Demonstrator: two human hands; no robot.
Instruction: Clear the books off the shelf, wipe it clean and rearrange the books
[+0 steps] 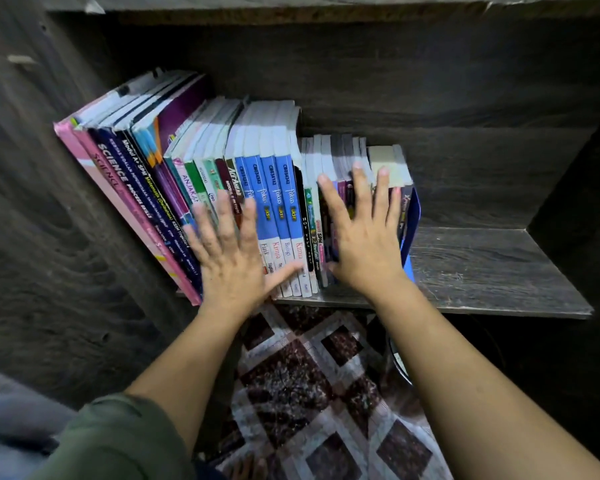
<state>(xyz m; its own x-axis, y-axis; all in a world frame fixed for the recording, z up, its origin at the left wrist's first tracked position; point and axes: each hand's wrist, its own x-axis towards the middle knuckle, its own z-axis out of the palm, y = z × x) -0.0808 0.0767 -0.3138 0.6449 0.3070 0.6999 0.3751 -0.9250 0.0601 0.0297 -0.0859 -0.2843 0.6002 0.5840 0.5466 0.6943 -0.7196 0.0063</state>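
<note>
A row of books (278,188) stands spine-out on the dark wooden shelf (482,268), filling its left and middle. Tall pink and navy science books (118,181) lean at the far left, several blue "fokus" books stand in the middle, and shorter books (336,157) sit to the right against a blue bookend (411,230). My left hand (232,258) lies flat with spread fingers against the spines left of the blue books; it looks blurred. My right hand (361,237) presses flat with straight fingers on the spines of the shorter books.
The shelf's right part beyond the bookend is bare and dusty. Dark side panels (49,237) and a top board (326,15) enclose the compartment. Below lies a patterned floor mat (312,393), and a dark round object (400,362) sits under the shelf edge.
</note>
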